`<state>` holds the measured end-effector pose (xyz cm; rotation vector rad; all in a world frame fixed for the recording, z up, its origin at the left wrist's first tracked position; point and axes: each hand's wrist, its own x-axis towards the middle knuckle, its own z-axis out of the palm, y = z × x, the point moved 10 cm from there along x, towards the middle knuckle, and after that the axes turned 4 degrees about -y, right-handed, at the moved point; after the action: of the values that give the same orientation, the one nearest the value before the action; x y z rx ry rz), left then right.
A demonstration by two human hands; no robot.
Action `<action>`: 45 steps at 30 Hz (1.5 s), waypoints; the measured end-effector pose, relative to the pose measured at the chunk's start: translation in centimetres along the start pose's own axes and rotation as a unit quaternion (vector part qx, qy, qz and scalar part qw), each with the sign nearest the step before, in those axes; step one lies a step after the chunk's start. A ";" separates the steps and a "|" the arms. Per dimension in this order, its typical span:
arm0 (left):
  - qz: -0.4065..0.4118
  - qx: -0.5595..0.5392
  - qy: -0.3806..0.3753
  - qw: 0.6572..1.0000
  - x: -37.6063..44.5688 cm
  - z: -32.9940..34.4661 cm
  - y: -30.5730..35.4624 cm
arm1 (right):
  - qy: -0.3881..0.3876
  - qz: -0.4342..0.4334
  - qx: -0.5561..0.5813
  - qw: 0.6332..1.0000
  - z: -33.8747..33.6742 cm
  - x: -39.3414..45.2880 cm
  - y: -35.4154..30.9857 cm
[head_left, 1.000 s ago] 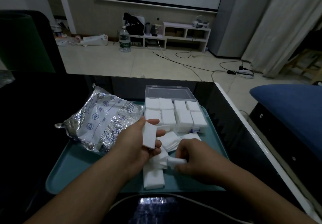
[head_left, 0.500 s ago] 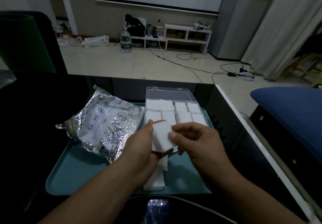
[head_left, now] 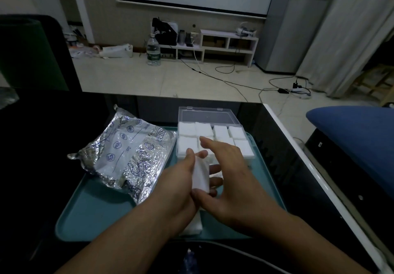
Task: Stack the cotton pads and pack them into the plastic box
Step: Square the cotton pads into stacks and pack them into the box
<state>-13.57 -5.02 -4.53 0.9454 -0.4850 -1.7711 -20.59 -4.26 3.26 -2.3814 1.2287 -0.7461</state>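
Head view: the left hand (head_left: pixel 177 186) grips a stack of cotton pads (head_left: pixel 200 175) upright over the teal tray (head_left: pixel 96 209) — the right hand (head_left: pixel 226 179), fingers spread, touches its edges, just near of the pad-filled plastic box (head_left: pixel 215 139).

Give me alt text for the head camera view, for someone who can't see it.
Over a teal plastic tray, a person's left hand grips a small stack of white cotton pads while the right hand touches its edges with spread fingers. Behind sits an open clear plastic box packed with pads, and a crumpled silver foil bag lies to the left.
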 end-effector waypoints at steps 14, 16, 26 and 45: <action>0.007 0.017 -0.007 1.000 -0.7 1.0 -0.1 | -0.071 -0.028 -0.038 0.996 0.3 -0.4 0.2; 0.005 0.016 -0.011 1.000 -0.5 0.9 -0.2 | -0.064 -0.031 -0.044 0.997 0.2 -0.4 0.3; 0.006 0.008 -0.010 1.000 -0.1 0.5 -0.8 | -0.021 0.050 0.092 0.994 -0.4 -0.7 1.1; -0.060 0.002 -0.135 0.989 -0.5 1.9 0.4 | 0.026 0.062 0.171 0.983 -2.2 -0.5 2.3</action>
<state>-14.71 -4.96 -2.92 0.7529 -0.6144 -2.0207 -23.60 -5.23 3.64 -2.0012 1.1502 -0.9032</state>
